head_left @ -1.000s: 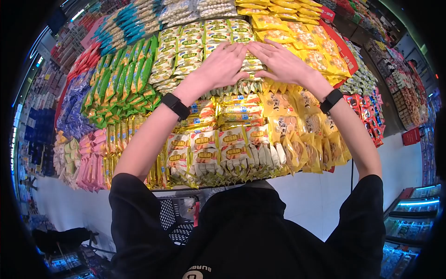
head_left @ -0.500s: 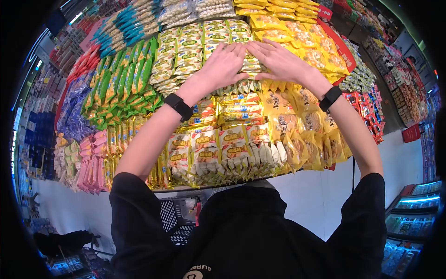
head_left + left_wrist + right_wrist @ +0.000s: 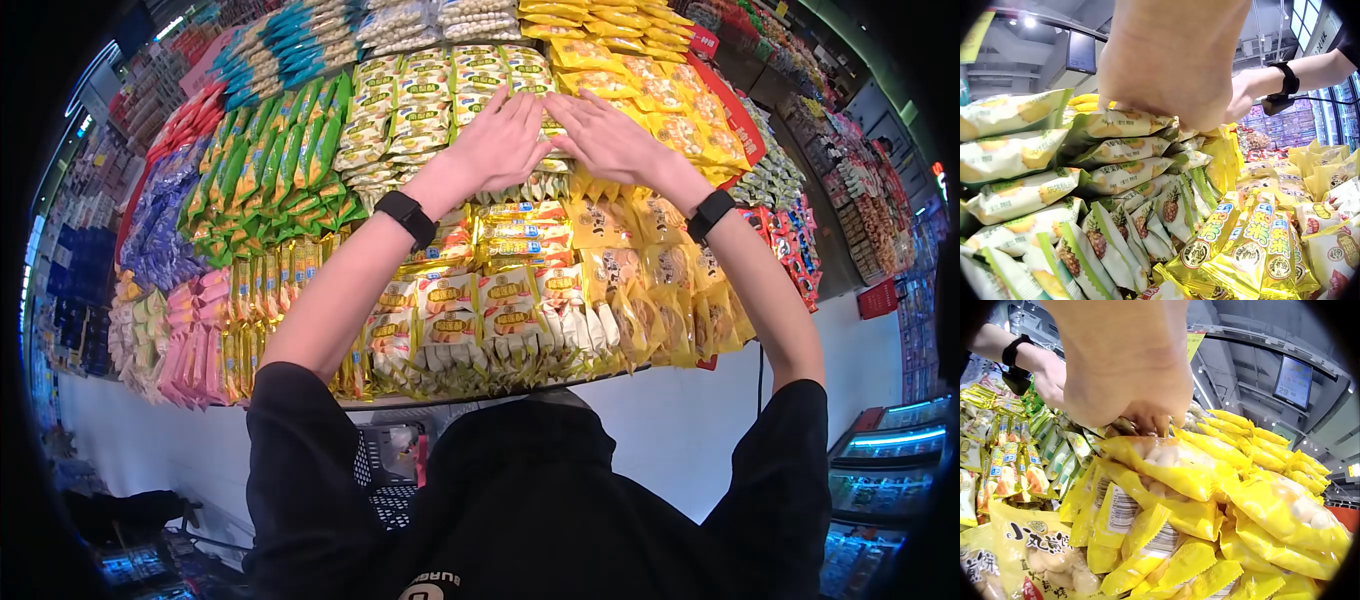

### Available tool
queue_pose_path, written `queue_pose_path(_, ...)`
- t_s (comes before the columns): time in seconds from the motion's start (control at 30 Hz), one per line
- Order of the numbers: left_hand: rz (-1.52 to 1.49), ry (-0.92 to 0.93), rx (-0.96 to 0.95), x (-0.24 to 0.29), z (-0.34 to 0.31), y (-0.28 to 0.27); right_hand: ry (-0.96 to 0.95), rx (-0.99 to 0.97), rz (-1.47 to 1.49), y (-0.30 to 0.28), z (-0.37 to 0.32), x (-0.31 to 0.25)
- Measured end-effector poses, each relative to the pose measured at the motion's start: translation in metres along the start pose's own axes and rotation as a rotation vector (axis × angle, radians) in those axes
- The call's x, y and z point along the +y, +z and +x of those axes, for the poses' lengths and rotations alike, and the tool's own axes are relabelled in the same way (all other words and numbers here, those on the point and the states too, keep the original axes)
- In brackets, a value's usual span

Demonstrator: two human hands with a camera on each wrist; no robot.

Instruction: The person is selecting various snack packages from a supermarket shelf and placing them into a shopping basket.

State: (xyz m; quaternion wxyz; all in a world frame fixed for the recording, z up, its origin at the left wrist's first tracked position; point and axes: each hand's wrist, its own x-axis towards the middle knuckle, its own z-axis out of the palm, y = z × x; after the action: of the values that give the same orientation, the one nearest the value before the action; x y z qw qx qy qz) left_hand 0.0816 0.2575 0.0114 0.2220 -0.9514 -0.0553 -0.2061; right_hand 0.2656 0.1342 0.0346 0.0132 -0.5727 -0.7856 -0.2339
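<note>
Both bare hands lie side by side over a display of wrapped snacks in the head view, fingers straight and fingertips meeting. My left hand (image 3: 498,148) rests over the white-and-green pineapple cake packets (image 3: 422,92); in the left wrist view it is right above a stack of these packets (image 3: 1124,150). My right hand (image 3: 612,145) mirrors it, beside the yellow bags (image 3: 690,125) with clear windows. In the right wrist view its curved back hides most of its fingers, close over a yellow bag (image 3: 1166,467). Neither hand holds anything.
Gold-wrapped packets (image 3: 522,235) and durian-style white packets (image 3: 510,305) fill the near rows. Green packets (image 3: 270,150) are piled at left, round-cookie bags (image 3: 650,300) at right. A dark shopping basket (image 3: 385,470) is below the display edge, by the body.
My left forearm and hand have shifted a little to the right. The thumbs sit closer together than before, and the display has moved slightly in the view.
</note>
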Motion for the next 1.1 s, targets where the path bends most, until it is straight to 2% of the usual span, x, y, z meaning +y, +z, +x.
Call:
queue_pose_path(0.17, -0.089, -0.042, 0.041, -0.001, 0.001, 0.007, 0.019, -0.116, 0.0, -0.018, 0.008, 0.001)
queue_pose_path(0.37, -0.08, -0.059, 0.016, 0.003, 0.0, 0.009, 0.043, -0.082, 0.025, -0.01, 0.005, -0.006)
queue_pose_path(0.47, -0.058, -0.057, -0.078, 0.001, 0.004, 0.005, 0.042, -0.129, 0.009, -0.005, 0.007, -0.001)
queue_pose_path(0.57, -0.169, -0.129, 0.014, 0.006, 0.001, -0.002, 0.015, -0.04, -0.009, -0.011, 0.004, -0.002)
queue_pose_path(0.6, -0.2, -0.142, 0.048, 0.01, -0.001, -0.006, 0.028, 0.071, 0.054, -0.013, 0.001, -0.005)
queue_pose_path(0.7, -0.31, -0.136, 0.056, 0.035, -0.023, -0.052, 0.099, 0.099, 0.215, -0.053, -0.019, -0.037)
queue_pose_path(0.73, -0.364, -0.146, 0.056, 0.048, -0.033, -0.071, 0.017, 0.162, 0.172, -0.054, -0.03, -0.045)
queue_pose_path(0.87, -0.532, -0.157, 0.188, 0.102, -0.083, -0.127, -0.023, 0.222, 0.354, -0.095, -0.104, -0.105)
queue_pose_path(0.97, -0.656, -0.265, 0.128, 0.145, -0.125, -0.168, 0.041, 0.119, 0.583, -0.108, -0.163, -0.15)
queue_pose_path(1.03, -0.734, -0.383, 0.106, 0.179, -0.154, -0.183, -0.026, 0.197, 0.743, -0.091, -0.2, -0.181)
queue_pose_path(1.1, -0.767, -0.523, 0.02, 0.214, -0.18, -0.193, -0.093, 0.109, 0.787, -0.076, -0.227, -0.218)
